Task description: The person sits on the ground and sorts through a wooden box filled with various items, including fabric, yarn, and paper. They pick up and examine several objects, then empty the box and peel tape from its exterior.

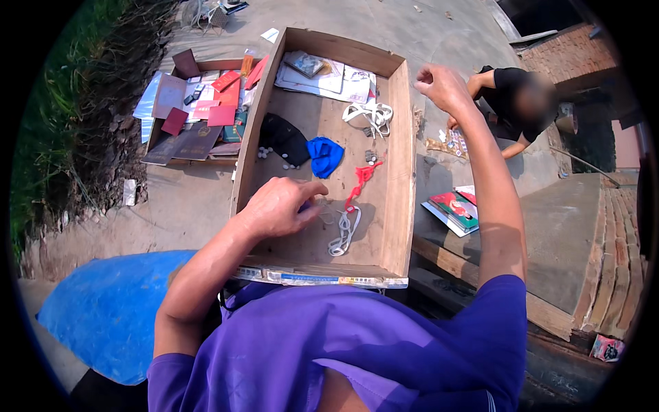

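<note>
In front of me stands a long wooden drawer. My left hand hovers over its near left part with fingers bent; a small purple patch shows by the fingers, and whether it is held is unclear. Past the drawer's right wall, my right hand is raised, fingers curled, with no object visible in it. Inside the drawer lie a white cord, a tangled red cord, a blue cloth, a black cloth item, a white strap bundle and papers.
Left of the drawer, another wooden box bears booklets and red covers. A blue tarp-like sheet lies at lower left. A person crouches at right by small items. Magazines lie beside the drawer; stacked bricks stand further right.
</note>
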`<action>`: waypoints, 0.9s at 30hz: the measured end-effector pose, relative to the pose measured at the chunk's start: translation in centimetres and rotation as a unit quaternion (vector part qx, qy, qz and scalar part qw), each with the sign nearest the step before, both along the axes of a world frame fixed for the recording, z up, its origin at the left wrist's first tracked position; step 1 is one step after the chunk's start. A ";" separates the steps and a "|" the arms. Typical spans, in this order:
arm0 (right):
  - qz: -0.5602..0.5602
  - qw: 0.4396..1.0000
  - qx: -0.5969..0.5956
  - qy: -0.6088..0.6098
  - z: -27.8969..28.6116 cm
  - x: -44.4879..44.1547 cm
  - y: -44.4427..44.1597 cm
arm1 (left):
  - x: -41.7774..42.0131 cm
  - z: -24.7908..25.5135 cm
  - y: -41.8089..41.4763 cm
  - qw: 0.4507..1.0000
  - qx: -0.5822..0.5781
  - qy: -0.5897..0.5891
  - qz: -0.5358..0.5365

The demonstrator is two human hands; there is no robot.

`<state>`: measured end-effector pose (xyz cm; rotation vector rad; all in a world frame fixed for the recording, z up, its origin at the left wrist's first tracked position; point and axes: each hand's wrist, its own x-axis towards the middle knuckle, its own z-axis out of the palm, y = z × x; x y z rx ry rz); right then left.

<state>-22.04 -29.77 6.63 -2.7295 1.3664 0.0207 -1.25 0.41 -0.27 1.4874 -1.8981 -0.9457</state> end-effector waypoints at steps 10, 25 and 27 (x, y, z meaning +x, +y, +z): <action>0.008 0.988 0.035 0.148 -10.0 3.7 3.8 | 0.1 0.2 -0.1 1.000 0.003 0.010 0.002; -0.189 0.888 0.007 -0.420 12.1 -9.6 -0.8 | 0.0 0.3 -0.1 1.000 0.015 0.006 -0.004; -0.165 0.874 -0.071 -0.451 13.8 -12.2 -2.8 | 0.1 0.5 -0.1 1.000 0.021 0.016 0.005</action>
